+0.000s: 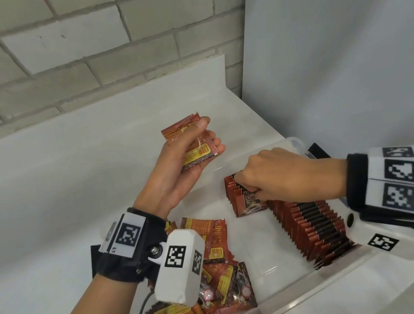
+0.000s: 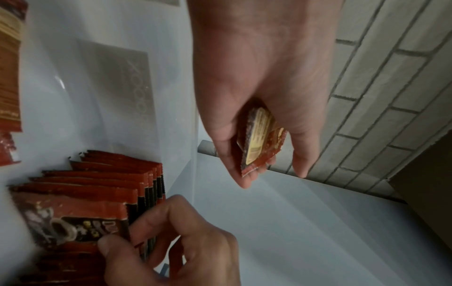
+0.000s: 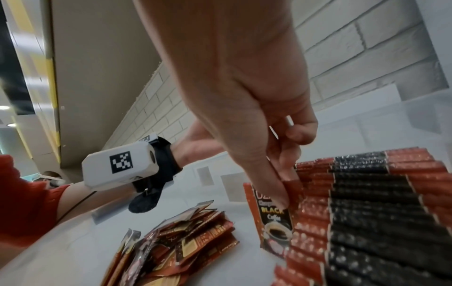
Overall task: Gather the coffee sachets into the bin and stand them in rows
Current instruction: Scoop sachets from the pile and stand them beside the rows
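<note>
A clear plastic bin [image 1: 317, 296] sits on a white counter. Inside it, a long row of red-and-black coffee sachets [image 1: 317, 232] stands upright along the right side. My right hand [image 1: 245, 183] pinches the top of one sachet [image 1: 251, 204] at the row's far end; the right wrist view shows thumb and finger on that sachet [image 3: 274, 222]. My left hand [image 1: 209, 137] is raised over the bin's far left, gripping a few sachets [image 1: 172, 132] between thumb and fingers. Several loose sachets [image 1: 222, 279] lie in a pile at the bin's near left.
A brick wall [image 1: 86, 54] rises behind the counter and a white panel [image 1: 345, 63] closes off the right side. A dark object [image 1: 316, 149] lies just beyond the bin's far right corner. Bare bin floor [image 1: 258, 254] shows between the pile and the row.
</note>
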A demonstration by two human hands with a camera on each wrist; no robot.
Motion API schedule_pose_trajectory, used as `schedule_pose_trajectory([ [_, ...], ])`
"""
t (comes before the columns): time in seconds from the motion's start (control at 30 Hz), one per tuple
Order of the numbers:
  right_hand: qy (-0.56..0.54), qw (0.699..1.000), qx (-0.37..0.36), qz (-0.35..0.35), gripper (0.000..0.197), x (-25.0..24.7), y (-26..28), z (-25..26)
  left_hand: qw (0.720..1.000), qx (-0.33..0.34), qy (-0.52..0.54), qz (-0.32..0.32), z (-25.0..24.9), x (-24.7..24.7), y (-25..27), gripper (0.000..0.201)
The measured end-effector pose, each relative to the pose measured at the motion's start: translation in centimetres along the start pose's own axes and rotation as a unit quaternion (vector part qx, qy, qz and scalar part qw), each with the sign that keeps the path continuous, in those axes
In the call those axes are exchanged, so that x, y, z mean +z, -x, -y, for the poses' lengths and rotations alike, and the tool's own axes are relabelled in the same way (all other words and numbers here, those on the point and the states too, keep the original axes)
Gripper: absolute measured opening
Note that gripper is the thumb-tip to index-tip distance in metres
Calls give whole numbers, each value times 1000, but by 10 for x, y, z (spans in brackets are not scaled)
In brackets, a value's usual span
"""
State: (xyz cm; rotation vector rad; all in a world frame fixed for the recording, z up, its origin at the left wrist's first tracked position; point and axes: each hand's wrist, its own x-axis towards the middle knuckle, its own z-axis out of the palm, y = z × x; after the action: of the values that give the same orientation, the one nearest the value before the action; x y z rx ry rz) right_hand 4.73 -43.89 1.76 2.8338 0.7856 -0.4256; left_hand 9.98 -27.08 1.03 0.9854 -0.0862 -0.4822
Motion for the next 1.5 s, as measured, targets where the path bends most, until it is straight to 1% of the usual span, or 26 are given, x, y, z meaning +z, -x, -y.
schedule_pose_trajectory([
  [0.03, 9, 1000, -2, -3, 22, 0, -1, 0, 1000, -1, 0, -1, 0, 0, 0, 16],
  [0.13, 15, 1000, -9, 1, 40, 2, -2, 0, 1000, -8, 2, 0, 1, 0, 0, 17],
  [0.17, 13, 1000, -10, 1, 41, 4, -2, -1, 1000, -11, 3, 0, 0, 1, 0, 18],
  [0.23, 8, 1000, -7, 1, 34, 6, -2, -4, 1000, -21, 11, -4, 0, 2, 1, 21],
  [0.3, -5, 1000, -2, 6, 27, 6, -2, -6, 999, -31, 26, -12, 0, 2, 0, 14],
  [0.33, -15, 1000, -1, 9, 29, 5, -3, -7, 999, -36, 32, -17, 1, 2, 0, 12],
  [0.4, -36, 999, 2, 16, 40, 4, -3, -8, 998, -46, 37, -19, 1, 2, 0, 13],
  [0.43, -49, 999, 5, 19, 42, 3, -4, -9, 998, -48, 35, -18, 0, 1, -1, 13],
  [0.53, -95, 995, 18, 18, 26, 2, -3, -11, 999, -47, 25, -7, 1, 1, 0, 14],
  [0.63, -146, 989, 35, -1, 22, -4, 0, -15, 999, -45, 16, 8, 2, 1, 0, 13],
  [0.7, -209, 976, 57, -17, 24, -13, 2, -20, 999, -46, 7, 16, 2, 1, 1, 12],
  [0.8, -317, 943, 85, -55, 25, -29, 6, -26, 999, -48, 3, 24, 2, 1, 1, 21],
  [0.9, -439, 886, 100, -108, 24, -37, 5, -24, 998, -49, -10, 28, 2, -1, 1, 23],
  [0.97, -506, 846, 107, -127, 26, -39, 2, -21, 997, -53, -27, 42, 3, -2, 1, 21],
  [1.07, -569, 804, 98, -142, 21, -39, -1, -15, 995, -59, -32, 68, 4, -4, 0, 21],
  [1.13, -598, 783, 85, -149, 13, -38, -2, -13, 994, -53, -41, 87, 5, -4, 1, 21],
  [1.2, -615, 769, 77, -157, 9, -37, -2, -13, 992, -45, -46, 107, 4, -3, 1, 20],
  [1.23, -622, 761, 75, -168, 9, -37, -1, -14, 992, -40, -44, 115, 4, -2, 1, 25],
  [1.27, -627, 753, 72, -187, 9, -38, 0, -15, 992, -37, -39, 118, 4, -2, 1, 35],
  [1.33, -628, 737, 64, -243, 8, -41, 4, -19, 993, -43, -28, 102, 2, 0, 0, 64],
  [1.4, -602, 738, 60, -299, 10, -43, 8, -23, 996, -60, -19, 67, 2, 1, -1, 88],
  [1.43, -584, 744, 58, -319, 12, -43, 10, -25, 996, -69, -15, 58, 2, 1, -1, 91],
  [1.5, -544, 765, 52, -340, 14, -41, 13, -27, 994, -82, -5, 66, 0, 1, 0, 94],
])
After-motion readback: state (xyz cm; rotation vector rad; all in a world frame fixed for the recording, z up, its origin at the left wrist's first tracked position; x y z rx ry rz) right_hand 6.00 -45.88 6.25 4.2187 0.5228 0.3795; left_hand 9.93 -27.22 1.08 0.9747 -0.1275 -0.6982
